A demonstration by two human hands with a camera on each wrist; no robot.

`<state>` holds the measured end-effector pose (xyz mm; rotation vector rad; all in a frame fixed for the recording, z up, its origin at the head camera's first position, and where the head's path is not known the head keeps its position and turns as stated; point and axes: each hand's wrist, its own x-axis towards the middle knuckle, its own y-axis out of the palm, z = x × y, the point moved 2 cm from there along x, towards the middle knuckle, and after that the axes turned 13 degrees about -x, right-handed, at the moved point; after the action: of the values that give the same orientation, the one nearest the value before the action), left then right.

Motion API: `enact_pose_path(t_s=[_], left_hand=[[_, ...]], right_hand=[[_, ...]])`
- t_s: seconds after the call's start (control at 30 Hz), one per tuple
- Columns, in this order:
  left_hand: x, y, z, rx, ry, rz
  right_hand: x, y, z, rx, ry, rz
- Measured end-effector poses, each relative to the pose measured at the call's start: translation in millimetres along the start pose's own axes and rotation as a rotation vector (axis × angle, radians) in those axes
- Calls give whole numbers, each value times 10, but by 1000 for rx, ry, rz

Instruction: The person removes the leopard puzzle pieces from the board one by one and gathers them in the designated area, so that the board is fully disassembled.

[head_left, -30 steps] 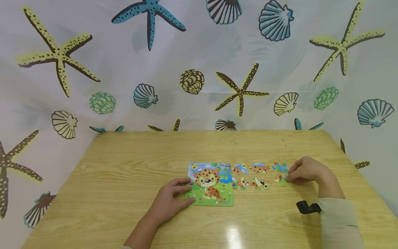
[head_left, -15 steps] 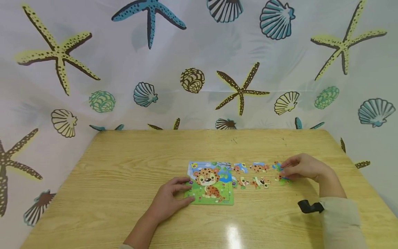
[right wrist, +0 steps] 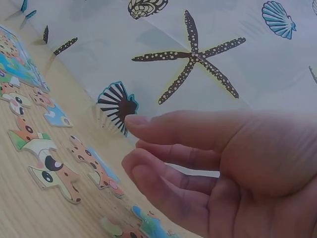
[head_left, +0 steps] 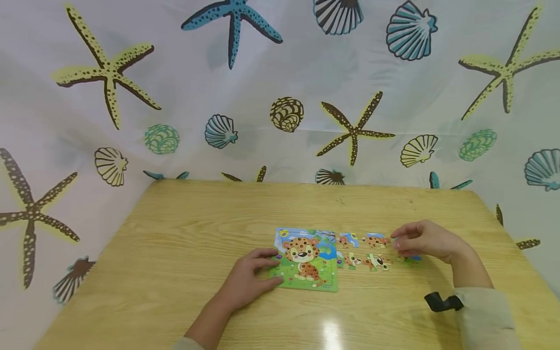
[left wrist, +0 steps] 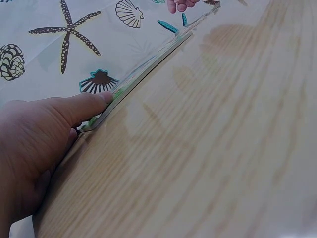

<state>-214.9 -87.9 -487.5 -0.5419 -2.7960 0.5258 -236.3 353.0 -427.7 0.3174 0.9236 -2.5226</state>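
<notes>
Soft light, white glare on the table [head_left: 197,218], hazy wrist views.

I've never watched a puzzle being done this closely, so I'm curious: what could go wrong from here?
Two things, perhaps. The right hand is close to the puzzle pieces at the right end of the two rows, so its fingers might brush some out of line. The left hand touches the left edge of the leopard board; if it pushed rightward, the board might jostle the nearest pieces, which lie close by its right edge.
</notes>
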Motion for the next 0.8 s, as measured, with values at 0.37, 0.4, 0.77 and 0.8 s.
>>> enact_pose_path(t_s=[0.37,0.4,0.77,0.8], left_hand=[[-13,-21,-22,8,-14,11],[-12,-23,-28,11,-13,10],[-25,-26,-24,19,-10,13],[-24,-26,-18,23,-7,13]], right_hand=[[79,109,129,-1,-68,42],[91,122,142,-3,-71,45],[232,322,315,50,-116,81],[244,343,332,52,-120,87]])
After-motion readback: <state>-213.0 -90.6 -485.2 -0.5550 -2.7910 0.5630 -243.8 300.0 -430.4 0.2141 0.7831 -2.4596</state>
